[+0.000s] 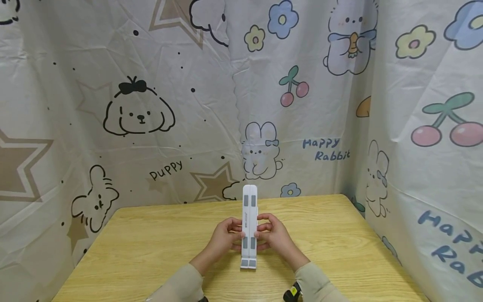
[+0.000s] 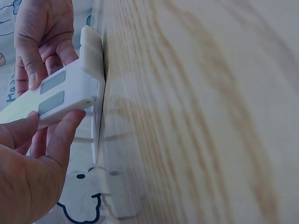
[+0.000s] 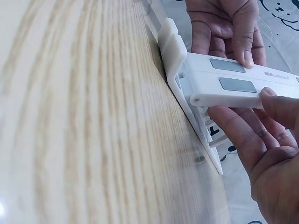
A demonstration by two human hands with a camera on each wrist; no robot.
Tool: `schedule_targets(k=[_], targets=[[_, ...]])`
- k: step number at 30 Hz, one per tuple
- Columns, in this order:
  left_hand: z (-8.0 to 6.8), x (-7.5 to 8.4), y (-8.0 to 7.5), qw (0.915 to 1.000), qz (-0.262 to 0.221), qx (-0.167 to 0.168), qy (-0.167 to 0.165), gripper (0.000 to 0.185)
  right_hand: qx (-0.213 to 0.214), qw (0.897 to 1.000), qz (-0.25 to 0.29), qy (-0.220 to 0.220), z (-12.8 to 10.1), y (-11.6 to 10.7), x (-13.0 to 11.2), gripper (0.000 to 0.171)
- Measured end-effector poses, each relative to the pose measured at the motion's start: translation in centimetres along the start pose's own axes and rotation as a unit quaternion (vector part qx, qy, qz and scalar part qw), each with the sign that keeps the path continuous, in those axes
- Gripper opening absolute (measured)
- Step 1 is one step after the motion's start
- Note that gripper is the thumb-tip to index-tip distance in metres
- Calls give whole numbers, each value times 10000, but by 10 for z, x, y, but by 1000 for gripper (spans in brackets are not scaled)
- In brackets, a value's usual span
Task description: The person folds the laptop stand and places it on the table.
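A white folding laptop stand with grey rubber pads stands raised on the table, its two long bars side by side. My left hand grips its left edge, thumb on the front face and fingers behind. From the other side my right hand holds the right edge the same way. In the left wrist view, the stand's hooked lip is at the tabletop end, and thin legs show under the bars. The right wrist view shows the base strip low against the wood. Fingertips behind the bars are partly hidden.
The wood-grain table extends to both sides of the stand. A printed cloth curtain hangs behind it and along the right. By the right sleeve lies a black object with a yellow patch, perhaps part of the wrist gear.
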State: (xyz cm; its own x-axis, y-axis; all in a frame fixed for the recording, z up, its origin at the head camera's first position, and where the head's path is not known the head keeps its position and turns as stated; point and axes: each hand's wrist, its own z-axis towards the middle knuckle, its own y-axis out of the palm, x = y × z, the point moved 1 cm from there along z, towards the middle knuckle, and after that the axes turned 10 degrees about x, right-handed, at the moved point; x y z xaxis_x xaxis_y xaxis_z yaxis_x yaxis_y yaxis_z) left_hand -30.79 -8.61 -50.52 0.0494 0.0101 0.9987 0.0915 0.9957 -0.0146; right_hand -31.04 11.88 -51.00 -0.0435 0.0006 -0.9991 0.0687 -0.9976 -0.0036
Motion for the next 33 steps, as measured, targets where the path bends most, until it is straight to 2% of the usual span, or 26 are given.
schedule_targets(k=[8, 11, 14, 20, 26, 33], targets=[[-1, -5, 0, 9999, 9, 90, -57, 34, -52, 9999, -62, -80, 1, -2, 2, 50], [-3, -7, 1, 10000, 56, 71, -21, 35, -92, 9994, -273, -177, 2, -5, 1, 49], [-6, -5, 0, 9999, 123, 13, 30, 40, -224, 9963, -734, -399, 7, -12, -4, 44], [-14, 0, -7, 9966, 680, -351, 296, 59, -445, 9821, -1632, -831, 24, -31, -28, 37], [-27, -1, -12, 9906, 1126, -693, 343, 69, -537, 9662, -2089, -1413, 43, -48, -65, 50], [-36, -5, -12, 9825, 1526, -1024, 293, 85, -1059, 9427, -2536, -1892, 64, -54, -103, 62]])
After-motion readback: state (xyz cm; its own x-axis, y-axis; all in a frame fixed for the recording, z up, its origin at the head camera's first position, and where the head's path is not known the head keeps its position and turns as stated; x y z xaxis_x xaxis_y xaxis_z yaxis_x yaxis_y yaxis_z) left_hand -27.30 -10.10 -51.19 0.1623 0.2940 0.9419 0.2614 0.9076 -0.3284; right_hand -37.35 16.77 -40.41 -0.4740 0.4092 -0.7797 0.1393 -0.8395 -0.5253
